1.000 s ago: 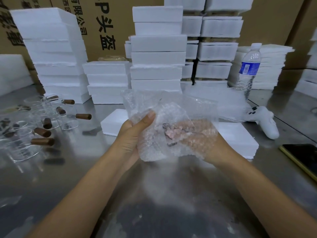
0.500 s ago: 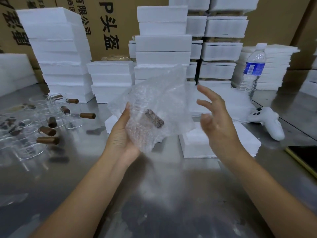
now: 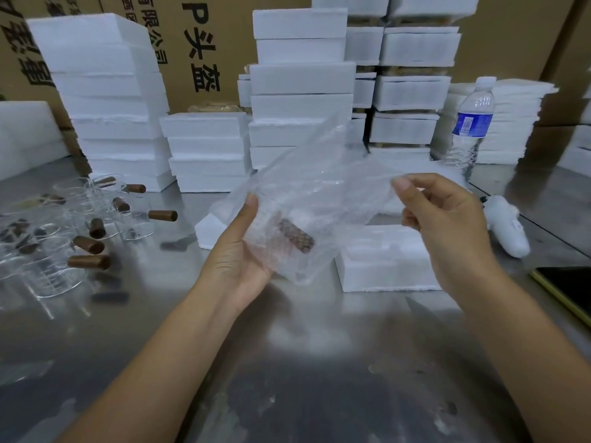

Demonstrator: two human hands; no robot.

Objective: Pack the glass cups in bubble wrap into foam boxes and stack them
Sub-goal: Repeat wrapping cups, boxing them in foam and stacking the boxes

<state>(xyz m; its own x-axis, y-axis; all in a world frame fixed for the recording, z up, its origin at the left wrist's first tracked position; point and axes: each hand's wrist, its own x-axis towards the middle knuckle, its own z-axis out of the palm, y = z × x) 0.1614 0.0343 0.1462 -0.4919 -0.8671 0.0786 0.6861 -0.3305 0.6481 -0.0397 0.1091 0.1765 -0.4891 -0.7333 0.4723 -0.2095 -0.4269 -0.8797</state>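
Observation:
A glass cup with a brown handle (image 3: 295,239) sits half wrapped in a clear bubble wrap sheet (image 3: 319,190), held above the steel table. My left hand (image 3: 243,247) grips the wrapped cup from the left, thumb on top. My right hand (image 3: 447,228) pinches the sheet's free right edge between thumb and fingers and holds it out to the right. An open foam box (image 3: 387,270) lies on the table just below and right of the bundle. Several bare glass cups with brown handles (image 3: 86,238) stand at the left.
Stacks of white foam boxes (image 3: 300,78) line the back, in front of cardboard cartons. A water bottle (image 3: 470,126) stands at the right, a white controller (image 3: 508,228) lies near it, and a dark phone (image 3: 572,289) lies at the right edge.
My right hand, open beside the bundle half a second ago, now pinches the wrap's loose edge and pulls it out to the right. One second ago both hands held the bundle.

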